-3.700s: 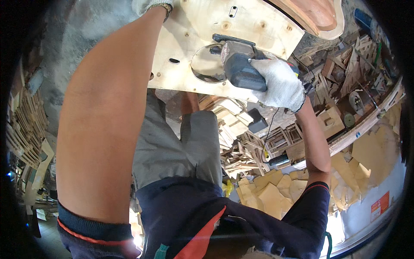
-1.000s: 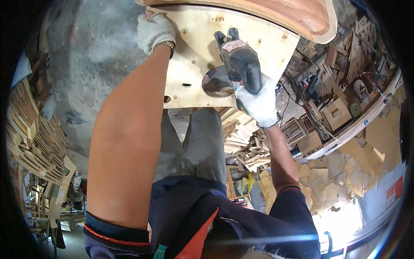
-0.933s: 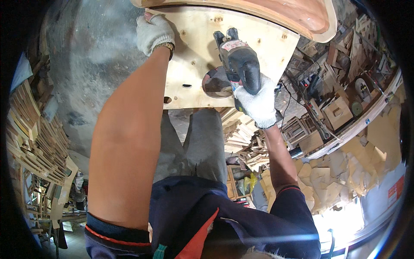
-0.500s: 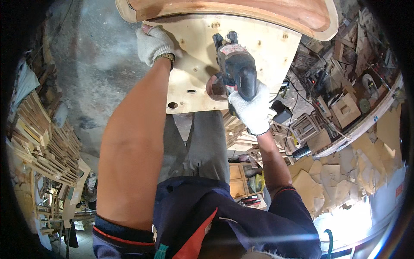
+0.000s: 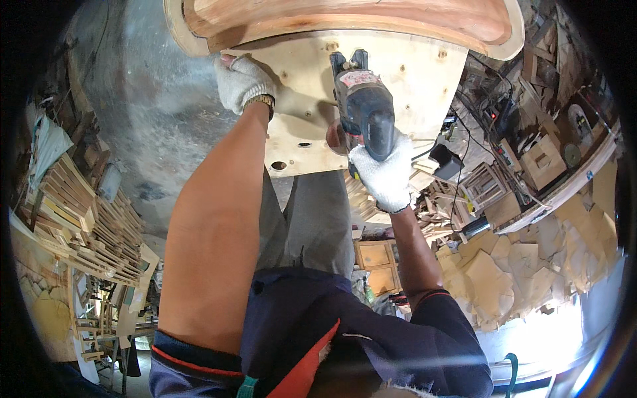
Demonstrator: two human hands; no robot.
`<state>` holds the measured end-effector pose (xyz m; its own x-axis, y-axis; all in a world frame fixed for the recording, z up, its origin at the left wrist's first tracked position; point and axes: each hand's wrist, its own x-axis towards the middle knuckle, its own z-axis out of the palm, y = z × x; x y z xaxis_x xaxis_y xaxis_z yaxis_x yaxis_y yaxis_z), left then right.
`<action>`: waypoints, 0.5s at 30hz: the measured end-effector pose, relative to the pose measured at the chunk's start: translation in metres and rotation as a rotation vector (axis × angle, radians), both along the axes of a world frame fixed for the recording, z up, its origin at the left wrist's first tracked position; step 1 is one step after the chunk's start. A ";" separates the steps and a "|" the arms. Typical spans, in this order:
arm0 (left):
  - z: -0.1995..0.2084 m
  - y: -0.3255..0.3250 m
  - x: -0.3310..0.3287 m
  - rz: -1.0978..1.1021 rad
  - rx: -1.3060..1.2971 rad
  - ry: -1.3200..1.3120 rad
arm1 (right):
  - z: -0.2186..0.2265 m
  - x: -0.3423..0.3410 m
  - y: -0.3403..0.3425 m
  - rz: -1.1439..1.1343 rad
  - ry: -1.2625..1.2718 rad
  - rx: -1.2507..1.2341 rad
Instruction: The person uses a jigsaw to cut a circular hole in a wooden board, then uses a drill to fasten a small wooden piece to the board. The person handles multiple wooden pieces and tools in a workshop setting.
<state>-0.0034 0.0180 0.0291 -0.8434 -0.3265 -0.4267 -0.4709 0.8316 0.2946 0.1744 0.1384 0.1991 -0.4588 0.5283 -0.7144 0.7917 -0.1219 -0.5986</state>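
Note:
A light plywood panel point(image 5: 305, 126) with small knots and two small holes near its near edge lies in front of me. My left hand point(image 5: 243, 85), in a white knit glove with a bare fingertip showing, grips the panel's far left edge; its fingers are partly hidden. My right hand point(image 5: 385, 171), also gloved, is wrapped round the handle of a black cordless jigsaw point(image 5: 369, 106). Its forked front points away from me over the panel. A reddish-brown round shape point(image 5: 337, 138) shows beside the saw's body, partly covered; I cannot tell what it is.
A curved, rimmed wooden piece point(image 5: 358, 23) lies across the panel's far edge. Stacked wooden slats point(image 5: 86, 212) stand at the left. On the right are cables, a box-like wooden piece point(image 5: 544, 162), offcuts and a heap of thin tan sheets point(image 5: 504, 278). A black box point(image 5: 446, 162) sits near my right hand.
The view has shifted slightly. The panel and left hand appear a little further right and lower; the jigsaw keeps nearly the same place in view. Both grips are unchanged.

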 end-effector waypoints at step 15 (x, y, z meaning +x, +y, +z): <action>-0.025 -0.013 -0.001 0.132 0.138 -0.055 | -0.001 -0.027 -0.041 -0.351 -0.045 0.088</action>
